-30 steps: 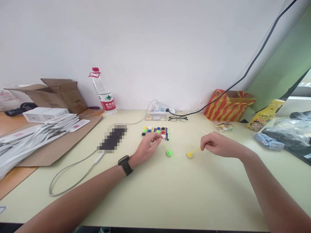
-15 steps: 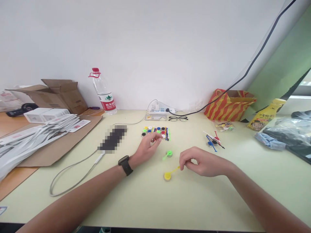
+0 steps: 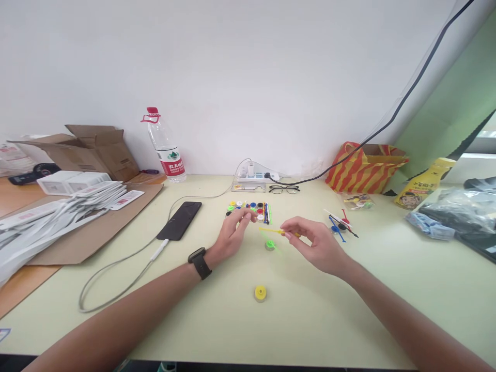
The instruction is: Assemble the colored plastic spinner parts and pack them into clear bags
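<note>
My right hand [image 3: 313,243] pinches a thin yellow stick [image 3: 271,231] and holds it level above the table, its tip pointing left. A yellow round cap [image 3: 260,293] lies by itself on the table below and nearer to me. A green round cap with a green stick [image 3: 270,244] lies between my hands. My left hand [image 3: 232,235], with a black watch on its wrist, hovers with curled fingers just in front of a row of small coloured caps and sticks [image 3: 250,209]; I cannot see anything in its fingers.
A phone [image 3: 180,220] on a cable lies left of my hands. Several blue, red and black sticks [image 3: 340,223] lie to the right. At the back stand a water bottle [image 3: 165,147], a power strip [image 3: 251,178], glasses [image 3: 284,189] and a striped bag [image 3: 364,168]. Packets [image 3: 58,212] and a carton lie left.
My right hand pulled the yellow stick and cap towards me, then lifted the stick off and raised it to the middle. The yellow cap stays on the table. My left hand barely moved.
</note>
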Action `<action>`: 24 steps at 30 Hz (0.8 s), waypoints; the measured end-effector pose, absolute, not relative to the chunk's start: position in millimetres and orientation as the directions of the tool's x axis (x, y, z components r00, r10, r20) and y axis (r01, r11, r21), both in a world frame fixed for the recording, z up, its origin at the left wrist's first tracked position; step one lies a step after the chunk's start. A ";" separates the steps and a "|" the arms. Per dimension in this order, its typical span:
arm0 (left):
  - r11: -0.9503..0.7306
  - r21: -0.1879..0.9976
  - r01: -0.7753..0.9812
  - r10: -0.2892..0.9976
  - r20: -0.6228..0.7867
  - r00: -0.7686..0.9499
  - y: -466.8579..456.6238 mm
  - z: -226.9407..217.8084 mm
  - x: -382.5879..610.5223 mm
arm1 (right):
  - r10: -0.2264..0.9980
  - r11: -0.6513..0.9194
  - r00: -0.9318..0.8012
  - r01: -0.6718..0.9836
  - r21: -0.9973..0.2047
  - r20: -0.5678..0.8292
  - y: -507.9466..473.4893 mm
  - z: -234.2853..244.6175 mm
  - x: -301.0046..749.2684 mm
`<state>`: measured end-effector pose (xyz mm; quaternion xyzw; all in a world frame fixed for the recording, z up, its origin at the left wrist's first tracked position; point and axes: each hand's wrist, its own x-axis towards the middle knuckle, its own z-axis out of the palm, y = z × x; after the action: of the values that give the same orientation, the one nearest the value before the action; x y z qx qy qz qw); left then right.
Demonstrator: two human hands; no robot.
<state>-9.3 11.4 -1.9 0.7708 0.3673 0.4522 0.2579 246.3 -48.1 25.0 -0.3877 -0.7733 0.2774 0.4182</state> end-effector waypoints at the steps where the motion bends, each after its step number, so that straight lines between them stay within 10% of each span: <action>1: -0.618 0.721 0.312 0.784 0.536 0.315 8.7 0.4 -9.9 | 0.832 0.547 -0.328 0.360 -0.756 0.446 -49.2 24.1 243.9; 6: -0.714 0.639 0.286 0.696 0.606 0.386 -7.5 12.2 -5.9 | 0.827 0.561 -0.237 0.285 -0.778 0.509 -55.3 18.9 231.6; 14: -0.428 0.902 0.050 0.799 0.352 0.488 -13.1 17.8 9.3 | 0.853 0.516 -0.154 0.113 -0.849 0.498 -57.9 1.8 212.0; 24: -0.270 0.962 0.048 0.883 0.227 0.412 5.5 23.3 -1.1 | 0.725 0.655 -0.119 0.421 -0.627 0.678 -54.9 11.3 219.8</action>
<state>-1.1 5.5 23.3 0.6772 0.3435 0.4197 0.4972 219.8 -54.9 11.3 -0.3902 -0.7345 0.1415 0.5369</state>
